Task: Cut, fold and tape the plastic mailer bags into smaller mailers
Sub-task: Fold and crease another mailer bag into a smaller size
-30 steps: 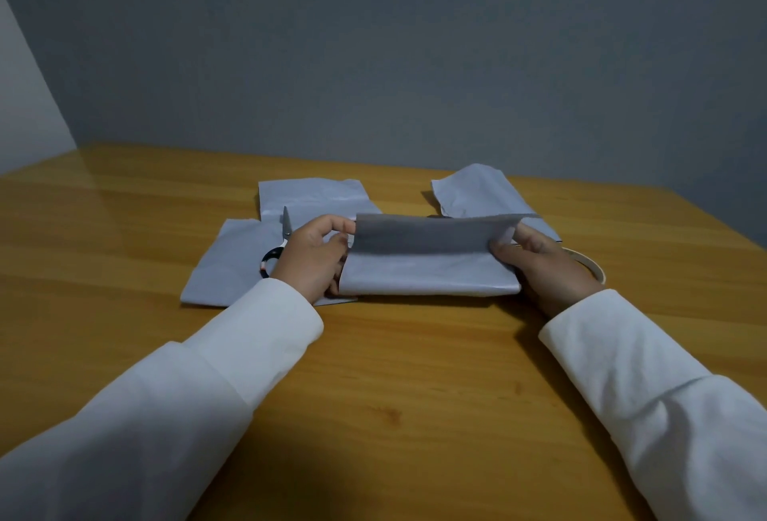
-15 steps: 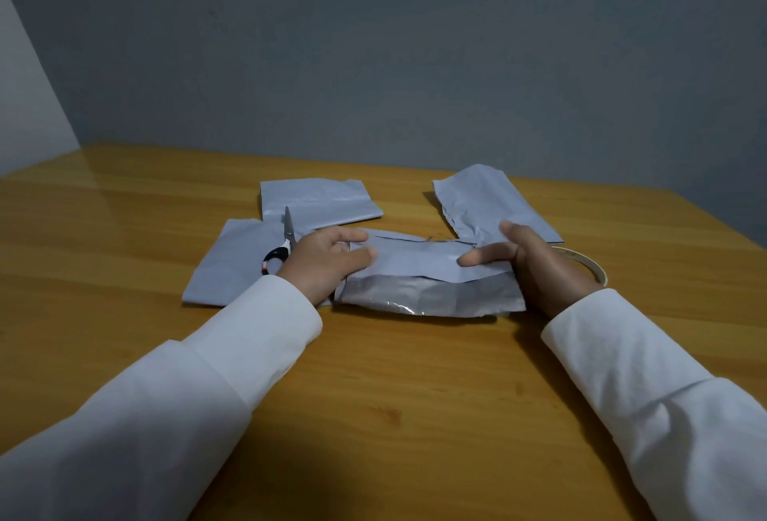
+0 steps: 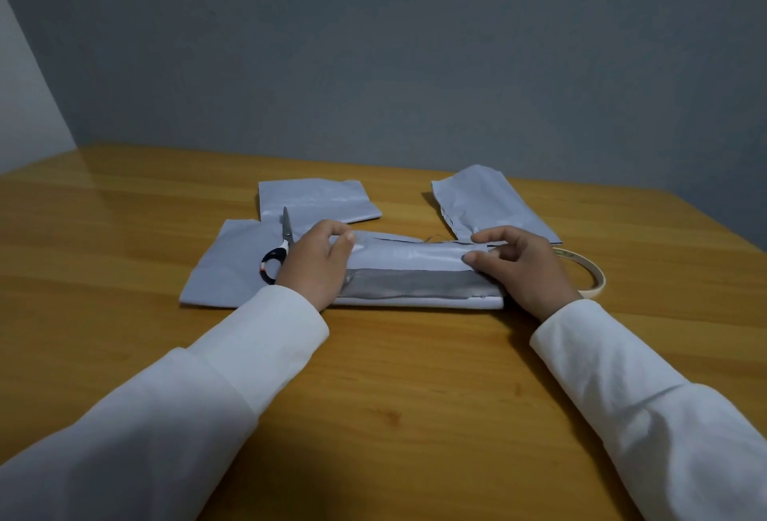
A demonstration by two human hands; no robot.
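Note:
A folded grey mailer piece [image 3: 415, 257] lies flat on the wooden table [image 3: 394, 388], with a darker grey band along its near side. My left hand [image 3: 315, 267] sits on its left end, fingers curled, fingertips on the pale upper flap. At the right end, my right hand [image 3: 523, 267] pinches the flap's edge between thumb and forefinger. Scissors [image 3: 285, 232] lie shut just left of my left hand, on another mailer piece [image 3: 224, 267]. A tape roll [image 3: 591, 271] lies behind my right hand, partly hidden by it.
Two more cut mailer pieces lie farther back, one at the centre left [image 3: 315, 197] and one at the right [image 3: 481, 201]. A grey wall stands behind the table. Bare wood stretches between me and the work.
The upright flap was folded down flat over the piece. Both hands first pressed it with straight fingers and now have their fingers curled at its two ends.

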